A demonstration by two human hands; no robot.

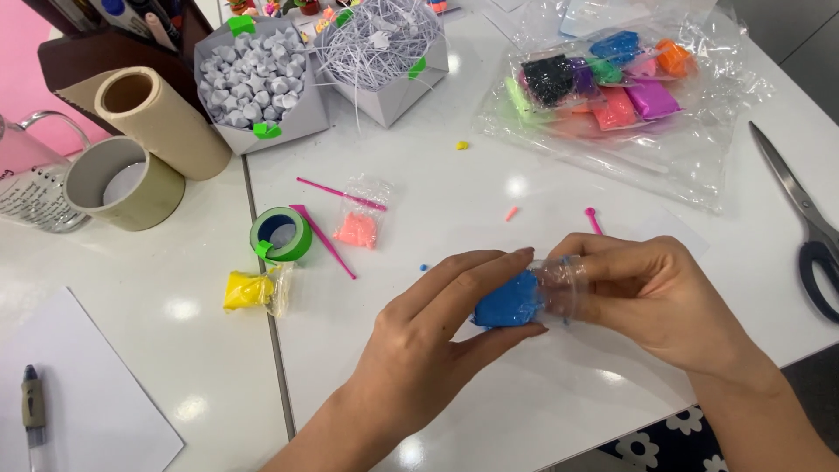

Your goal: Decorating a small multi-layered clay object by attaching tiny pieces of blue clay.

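Both hands meet over the white table (489, 166) near its front edge. My left hand (428, 341) pinches a lump of blue clay (507, 304) between thumb and fingers. My right hand (655, 297) grips the clear plastic wrapper (559, 288) that still covers the clay's right end. A small bag of yellow clay (249, 290) and a small bag of pink clay (357, 229) lie to the left of the hands.
A green tape roll (281, 234) and pink plastic sticks (325, 243) lie left of centre. A big clear bag of coloured clay packs (612, 83) sits at the back right, scissors (808, 227) at the right edge. Paper boxes (253, 79), cardboard rolls (131, 175), a pen (33, 406).
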